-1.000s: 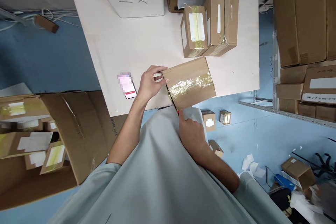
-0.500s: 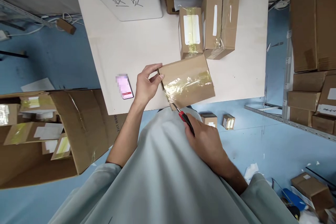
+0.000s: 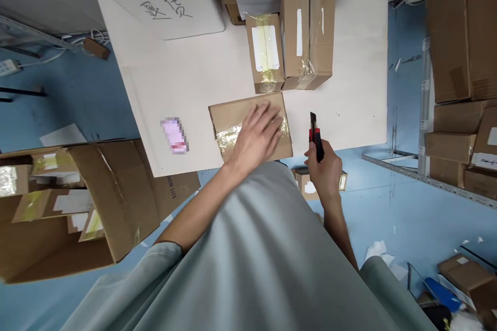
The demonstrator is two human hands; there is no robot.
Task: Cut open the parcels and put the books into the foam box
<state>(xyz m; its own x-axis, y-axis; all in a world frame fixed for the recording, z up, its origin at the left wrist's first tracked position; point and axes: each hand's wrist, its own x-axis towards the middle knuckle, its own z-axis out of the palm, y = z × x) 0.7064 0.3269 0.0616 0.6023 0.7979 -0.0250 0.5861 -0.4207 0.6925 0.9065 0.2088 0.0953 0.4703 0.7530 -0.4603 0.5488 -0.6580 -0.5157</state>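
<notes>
A flat cardboard box [image 3: 233, 111] with a band of shiny yellowish tape lies at the near edge of the white table [image 3: 349, 114]. My left hand [image 3: 256, 137] rests flat on top of it, fingers stretched out, covering the middle of the tape. To the right of the box, my right hand [image 3: 325, 165] grips a black and red utility knife [image 3: 316, 137], blade pointing away from me and apart from the box. Whether the box's seam is cut, I cannot tell.
A phone [image 3: 174, 135] lies on the table's left. Behind the box stand a small taped carton [image 3: 266, 51], a larger carton [image 3: 308, 36] and a white bin [image 3: 171, 15]. A big open carton [image 3: 112, 191] holding parcels is at lower left; shelved boxes [image 3: 450, 150] stand at right.
The box has come down flat and shifted left. My left hand went from its left end to its top, while my right hand drew the knife away to the right.
</notes>
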